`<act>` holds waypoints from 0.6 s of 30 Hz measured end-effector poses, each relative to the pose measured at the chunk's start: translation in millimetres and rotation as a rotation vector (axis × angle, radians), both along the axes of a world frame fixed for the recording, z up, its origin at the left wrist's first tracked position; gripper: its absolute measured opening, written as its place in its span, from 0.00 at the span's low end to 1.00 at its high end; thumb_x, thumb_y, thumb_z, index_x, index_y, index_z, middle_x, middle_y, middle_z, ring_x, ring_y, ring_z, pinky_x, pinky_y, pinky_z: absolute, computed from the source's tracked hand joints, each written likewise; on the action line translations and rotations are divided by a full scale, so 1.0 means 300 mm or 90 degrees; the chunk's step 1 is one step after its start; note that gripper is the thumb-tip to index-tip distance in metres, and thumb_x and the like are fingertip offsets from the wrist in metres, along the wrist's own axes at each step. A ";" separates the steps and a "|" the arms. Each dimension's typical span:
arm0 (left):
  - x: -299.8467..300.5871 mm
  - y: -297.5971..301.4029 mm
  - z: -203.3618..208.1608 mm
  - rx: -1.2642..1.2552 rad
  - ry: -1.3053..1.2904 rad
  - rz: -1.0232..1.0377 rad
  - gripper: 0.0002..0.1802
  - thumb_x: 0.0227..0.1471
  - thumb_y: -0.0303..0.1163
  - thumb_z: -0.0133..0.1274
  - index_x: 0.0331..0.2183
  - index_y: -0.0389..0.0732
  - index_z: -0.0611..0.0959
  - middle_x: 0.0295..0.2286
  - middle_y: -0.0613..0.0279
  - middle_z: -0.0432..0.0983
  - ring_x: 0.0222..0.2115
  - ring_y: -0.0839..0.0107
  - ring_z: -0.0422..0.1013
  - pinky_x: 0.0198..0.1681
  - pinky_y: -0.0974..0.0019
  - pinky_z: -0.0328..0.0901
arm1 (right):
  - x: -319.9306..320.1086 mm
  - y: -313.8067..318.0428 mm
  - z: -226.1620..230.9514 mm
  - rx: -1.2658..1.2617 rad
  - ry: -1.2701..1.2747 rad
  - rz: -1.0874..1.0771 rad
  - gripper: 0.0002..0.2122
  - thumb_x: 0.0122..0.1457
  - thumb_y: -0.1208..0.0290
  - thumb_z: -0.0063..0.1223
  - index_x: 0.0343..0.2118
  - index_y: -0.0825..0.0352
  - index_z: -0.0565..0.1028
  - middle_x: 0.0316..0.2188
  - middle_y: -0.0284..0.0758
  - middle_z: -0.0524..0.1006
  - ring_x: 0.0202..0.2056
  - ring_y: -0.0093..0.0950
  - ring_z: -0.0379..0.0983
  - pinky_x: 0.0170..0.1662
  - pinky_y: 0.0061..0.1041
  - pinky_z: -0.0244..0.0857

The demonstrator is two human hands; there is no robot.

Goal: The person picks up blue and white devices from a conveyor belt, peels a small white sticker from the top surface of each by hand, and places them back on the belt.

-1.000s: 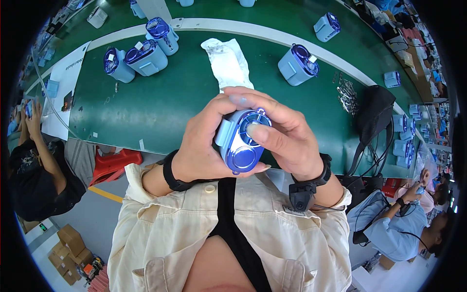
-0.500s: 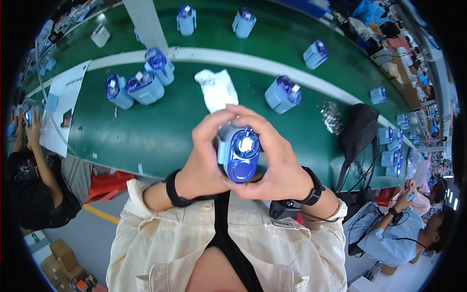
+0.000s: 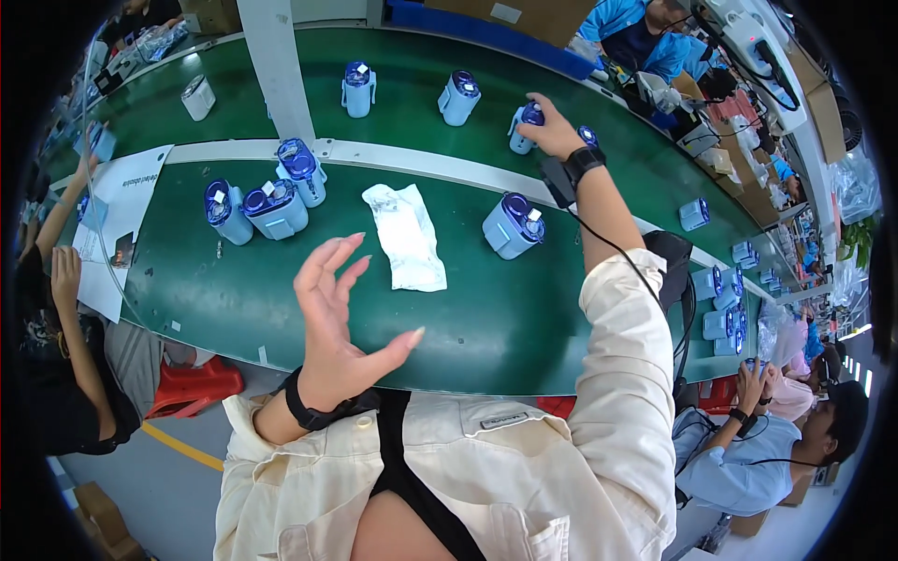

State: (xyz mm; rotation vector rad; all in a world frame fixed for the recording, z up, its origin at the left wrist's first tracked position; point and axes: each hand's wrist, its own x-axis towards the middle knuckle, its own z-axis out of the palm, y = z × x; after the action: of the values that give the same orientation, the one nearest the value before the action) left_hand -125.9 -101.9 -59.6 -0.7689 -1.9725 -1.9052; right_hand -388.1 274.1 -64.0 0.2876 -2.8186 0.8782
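Note:
At the far right, my right hand [image 3: 558,134] reaches over the white divider rail and has its fingers closed round a light-blue device [image 3: 521,142] with a dark-blue top. That device stands on the far green strip, partly covered by my fingers. My left hand [image 3: 339,335] hovers over the near green surface, thumb and fingers spread, holding nothing. Beyond it lies a crumpled white bag [image 3: 406,238]. A similar blue device [image 3: 514,226] stands right of the bag. To the left, a group of such devices [image 3: 278,213] stands close together.
More blue devices [image 3: 357,91] stand along the far strip, with a white one [image 3: 197,98] at far left. A metal post [image 3: 278,70] rises from the divider rail [image 3: 402,154]. A black bag [image 3: 666,265] lies by my right arm. Co-workers sit at left and right.
Both hands held a blue device before my chest. My right hand has moved away to the far strip, where it grips a device; my left hand has let go and opened. The view has shifted.

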 end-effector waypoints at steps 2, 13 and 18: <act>-0.003 -0.003 -0.012 -0.005 -0.026 0.013 0.55 0.34 0.27 0.68 0.59 0.38 0.50 0.56 0.47 0.52 0.58 0.54 0.55 0.58 0.51 0.55 | 0.030 0.013 -0.008 0.011 0.002 -0.006 0.38 0.46 0.61 0.65 0.60 0.67 0.60 0.48 0.44 0.72 0.44 0.33 0.72 0.50 0.29 0.66; -0.019 0.050 -0.022 -0.011 -0.062 -0.036 0.55 0.35 0.26 0.68 0.60 0.36 0.51 0.54 0.49 0.58 0.57 0.58 0.58 0.57 0.54 0.56 | 0.650 -0.306 0.160 0.097 -0.059 -0.005 0.42 0.44 0.64 0.68 0.61 0.68 0.58 0.45 0.46 0.76 0.45 0.37 0.74 0.50 0.32 0.67; -0.031 0.034 0.014 -0.102 -0.098 -0.084 0.59 0.34 0.29 0.70 0.61 0.35 0.51 0.55 0.49 0.58 0.56 0.59 0.60 0.58 0.57 0.56 | 0.763 -0.357 0.305 -0.102 -0.184 0.353 0.39 0.43 0.74 0.66 0.60 0.70 0.58 0.47 0.41 0.75 0.46 0.39 0.74 0.51 0.32 0.66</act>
State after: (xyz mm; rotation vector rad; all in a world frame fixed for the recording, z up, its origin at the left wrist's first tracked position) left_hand -135.1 -91.8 -55.3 -0.8360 -2.2419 -1.9501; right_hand -159.3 167.1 27.3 1.0266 -2.9414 1.3375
